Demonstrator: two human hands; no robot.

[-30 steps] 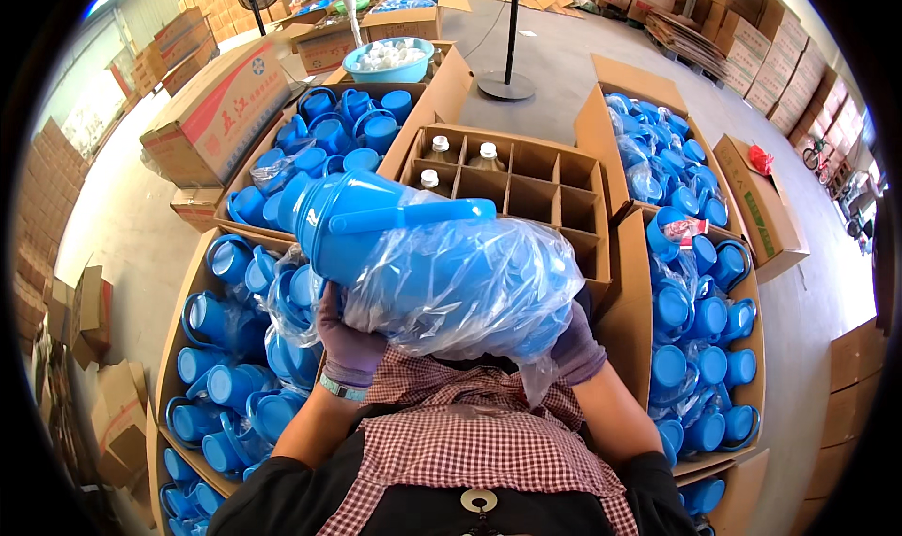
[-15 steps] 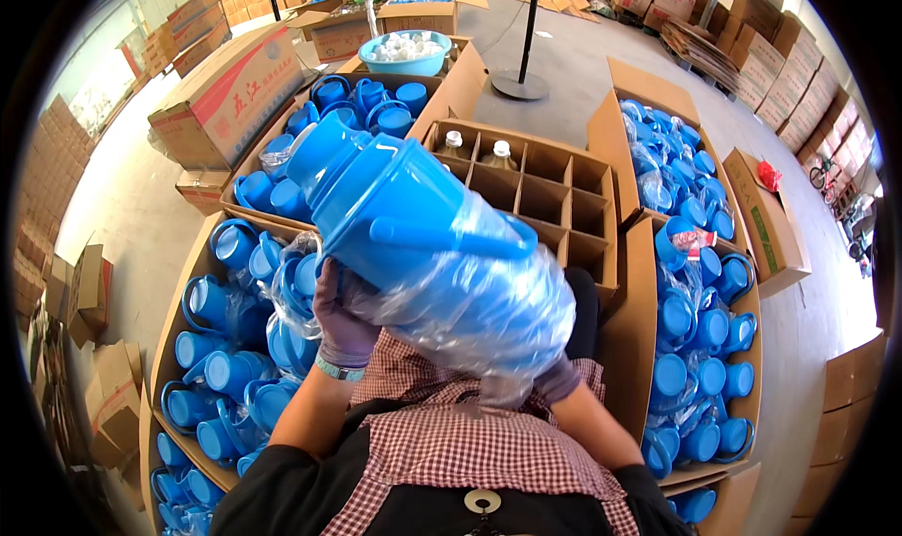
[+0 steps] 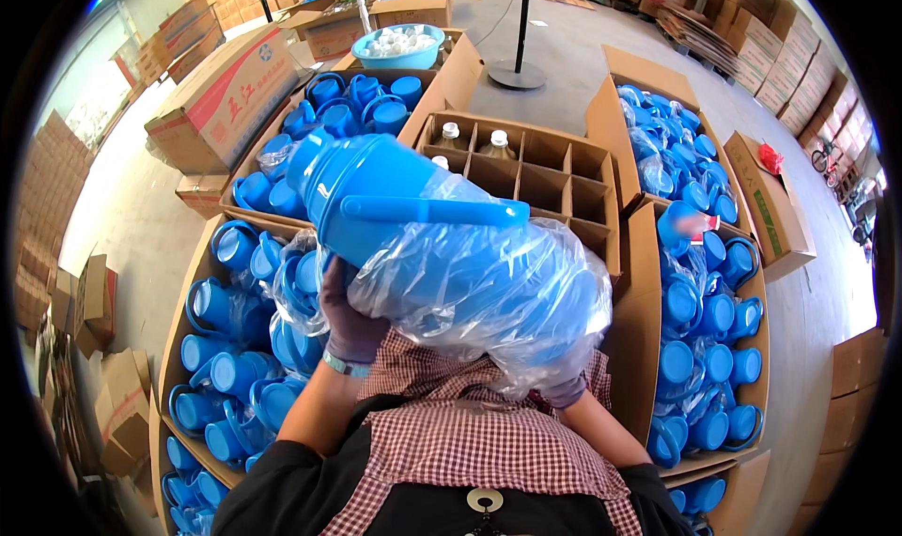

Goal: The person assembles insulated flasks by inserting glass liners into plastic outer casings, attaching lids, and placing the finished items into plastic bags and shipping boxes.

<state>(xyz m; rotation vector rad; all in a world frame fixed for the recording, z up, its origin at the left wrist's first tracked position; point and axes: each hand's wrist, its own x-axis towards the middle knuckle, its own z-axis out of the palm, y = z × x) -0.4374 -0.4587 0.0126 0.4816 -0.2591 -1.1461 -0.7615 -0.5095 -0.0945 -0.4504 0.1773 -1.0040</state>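
A large blue thermos jug (image 3: 362, 174) with a side handle (image 3: 432, 211) lies tilted across the middle, its narrower top end toward the upper left. A clear plastic bag (image 3: 489, 292) covers its lower body, and the handle shows outside it. My left hand (image 3: 349, 315), in a dark thin glove, grips the jug's underside near the top end, with its thumb up along the side. My right hand (image 3: 564, 390), also gloved, is closed at the bagged base end; the bag hides most of its fingers.
Cartons of blue jugs stand at left (image 3: 225, 372) and right (image 3: 709, 362). Ahead is a divided carton (image 3: 526, 174) with several white-capped bottles. Beyond it are a light-blue basin (image 3: 399, 57) of white caps and a black stand base (image 3: 516, 76). A closed carton (image 3: 225, 99) stands far left.
The jug has turned so its handle lies more level and its base end sits farther right. The plastic bag spreads wider to the right, and my right hand has shifted slightly right.
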